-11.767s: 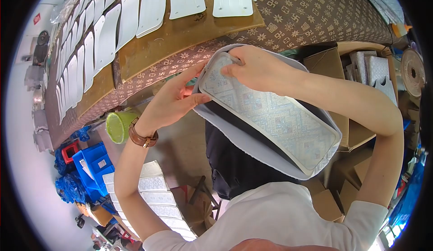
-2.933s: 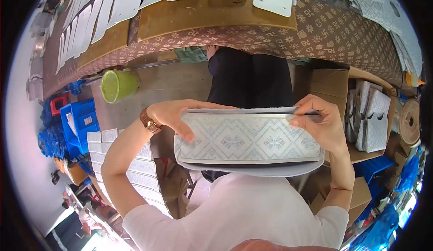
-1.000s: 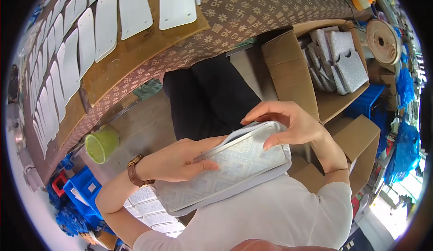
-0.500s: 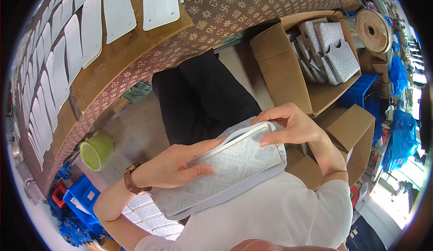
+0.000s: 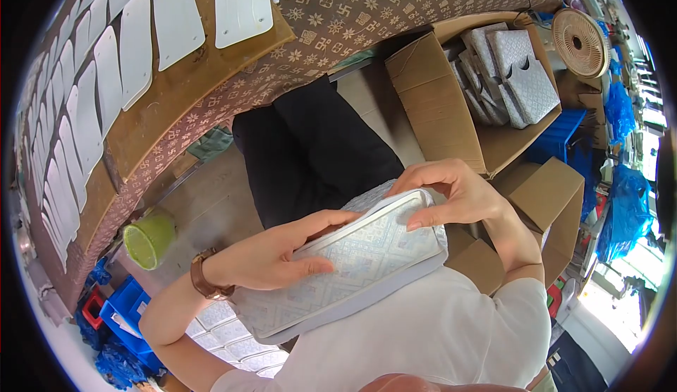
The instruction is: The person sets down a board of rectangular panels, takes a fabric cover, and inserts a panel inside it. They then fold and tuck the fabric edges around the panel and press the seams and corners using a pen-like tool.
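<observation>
A silvery-white quilted-pattern pouch (image 5: 367, 265) with pale piped edges lies tilted across my lap, against my white shirt. My left hand (image 5: 282, 254), with a brown-strapped watch (image 5: 204, 276) at the wrist, grips its upper left edge. The thumb lies on the patterned face, and the other fingers go over the edge and are partly hidden behind it. At the upper right corner my right hand (image 5: 451, 194) pinches the rim between thumb and fingers. A narrow gap shows along the upper edge between my hands.
White curved panels (image 5: 243, 8) lie in rows on the wooden table at left. A cardboard box (image 5: 437, 103) holds several similar silvery pieces (image 5: 525, 85). Around me are another open carton (image 5: 546, 201), a green bin (image 5: 149, 240), blue crates (image 5: 130, 314) and a fan (image 5: 580, 43).
My left fingers have shifted slightly along and further over the upper edge of the pouch. My right hand keeps its pinch. The whole view has moved a little.
</observation>
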`<move>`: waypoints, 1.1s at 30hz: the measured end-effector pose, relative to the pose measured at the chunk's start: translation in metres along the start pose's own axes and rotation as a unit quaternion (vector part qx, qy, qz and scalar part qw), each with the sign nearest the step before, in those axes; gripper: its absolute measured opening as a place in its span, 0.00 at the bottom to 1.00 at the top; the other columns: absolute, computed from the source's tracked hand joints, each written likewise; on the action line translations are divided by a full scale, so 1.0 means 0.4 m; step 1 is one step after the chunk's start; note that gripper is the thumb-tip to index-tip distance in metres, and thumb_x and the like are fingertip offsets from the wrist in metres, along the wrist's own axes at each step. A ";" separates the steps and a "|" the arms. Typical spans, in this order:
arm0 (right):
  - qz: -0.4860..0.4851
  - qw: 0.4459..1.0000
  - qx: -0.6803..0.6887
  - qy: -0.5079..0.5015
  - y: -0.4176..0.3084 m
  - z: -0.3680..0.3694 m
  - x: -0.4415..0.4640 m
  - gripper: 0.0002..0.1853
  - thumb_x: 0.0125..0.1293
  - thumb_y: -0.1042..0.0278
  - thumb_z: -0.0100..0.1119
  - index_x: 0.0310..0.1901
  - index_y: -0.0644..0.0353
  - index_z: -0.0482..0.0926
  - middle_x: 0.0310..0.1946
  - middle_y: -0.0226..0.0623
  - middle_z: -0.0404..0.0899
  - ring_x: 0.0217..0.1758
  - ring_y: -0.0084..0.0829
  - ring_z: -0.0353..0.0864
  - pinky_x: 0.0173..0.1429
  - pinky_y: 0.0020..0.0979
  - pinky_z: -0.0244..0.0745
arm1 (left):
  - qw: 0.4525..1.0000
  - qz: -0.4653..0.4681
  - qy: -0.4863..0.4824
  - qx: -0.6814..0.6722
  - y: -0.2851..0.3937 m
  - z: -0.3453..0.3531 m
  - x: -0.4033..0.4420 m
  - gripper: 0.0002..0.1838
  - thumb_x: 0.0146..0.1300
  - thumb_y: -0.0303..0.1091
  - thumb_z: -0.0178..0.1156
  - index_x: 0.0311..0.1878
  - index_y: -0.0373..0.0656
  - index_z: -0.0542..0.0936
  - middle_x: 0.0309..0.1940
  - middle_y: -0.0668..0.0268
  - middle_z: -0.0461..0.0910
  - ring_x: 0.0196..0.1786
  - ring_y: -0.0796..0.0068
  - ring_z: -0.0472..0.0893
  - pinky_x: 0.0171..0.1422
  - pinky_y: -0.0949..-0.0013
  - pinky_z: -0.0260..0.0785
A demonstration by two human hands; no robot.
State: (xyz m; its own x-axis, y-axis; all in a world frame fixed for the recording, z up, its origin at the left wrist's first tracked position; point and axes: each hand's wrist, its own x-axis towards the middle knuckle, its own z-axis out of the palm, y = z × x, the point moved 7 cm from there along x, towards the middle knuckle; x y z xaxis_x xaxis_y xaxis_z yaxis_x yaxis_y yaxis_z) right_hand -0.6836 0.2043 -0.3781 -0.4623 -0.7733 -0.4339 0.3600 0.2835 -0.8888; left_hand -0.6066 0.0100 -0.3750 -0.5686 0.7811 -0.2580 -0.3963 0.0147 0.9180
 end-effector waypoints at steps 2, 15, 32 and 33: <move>-0.003 1.000 0.006 -0.002 -0.001 0.003 0.002 0.21 0.54 0.74 0.76 0.50 0.65 0.84 0.48 0.40 0.83 0.53 0.31 0.81 0.60 0.31 0.74 | 0.998 -0.034 -0.046 -0.036 0.012 -0.001 0.011 0.39 0.71 0.35 0.59 0.79 0.42 0.51 0.73 0.57 0.62 0.69 0.71 0.66 0.69 0.68 0.61; -0.024 0.999 0.019 -0.034 -0.001 0.005 0.002 0.21 0.56 0.78 0.74 0.53 0.63 0.82 0.48 0.37 0.80 0.54 0.30 0.78 0.62 0.30 0.72 | 0.993 -0.023 -0.113 -0.038 0.012 -0.004 0.045 0.41 0.70 0.36 0.60 0.80 0.43 0.50 0.79 0.60 0.52 0.75 0.72 0.60 0.75 0.66 0.55; -0.021 0.993 0.068 -0.099 -0.045 -0.008 0.019 0.14 0.67 0.65 0.66 0.50 0.63 0.85 0.50 0.38 0.80 0.52 0.30 0.78 0.56 0.29 0.72 | 0.982 -0.020 -0.133 -0.133 0.018 0.014 0.020 0.35 0.77 0.38 0.51 0.80 0.43 0.48 0.79 0.60 0.53 0.76 0.72 0.59 0.76 0.68 0.52; -0.022 0.993 0.067 -0.098 -0.047 -0.010 0.023 0.14 0.67 0.65 0.66 0.50 0.63 0.85 0.50 0.38 0.80 0.52 0.30 0.78 0.56 0.29 0.72 | 0.987 -0.008 -0.103 -0.122 0.030 0.006 0.025 0.32 0.76 0.38 0.52 0.78 0.43 0.54 0.75 0.60 0.59 0.72 0.74 0.63 0.73 0.69 0.56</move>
State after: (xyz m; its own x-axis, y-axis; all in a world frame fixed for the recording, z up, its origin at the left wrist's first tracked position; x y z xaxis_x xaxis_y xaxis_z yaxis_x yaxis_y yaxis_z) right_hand -0.6979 0.1942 -0.3658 -0.3187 -0.8820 -0.3472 0.4538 0.1796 -0.8728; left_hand -0.6151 0.0194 -0.3659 -0.4113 0.8930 -0.1826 -0.5800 -0.1019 0.8082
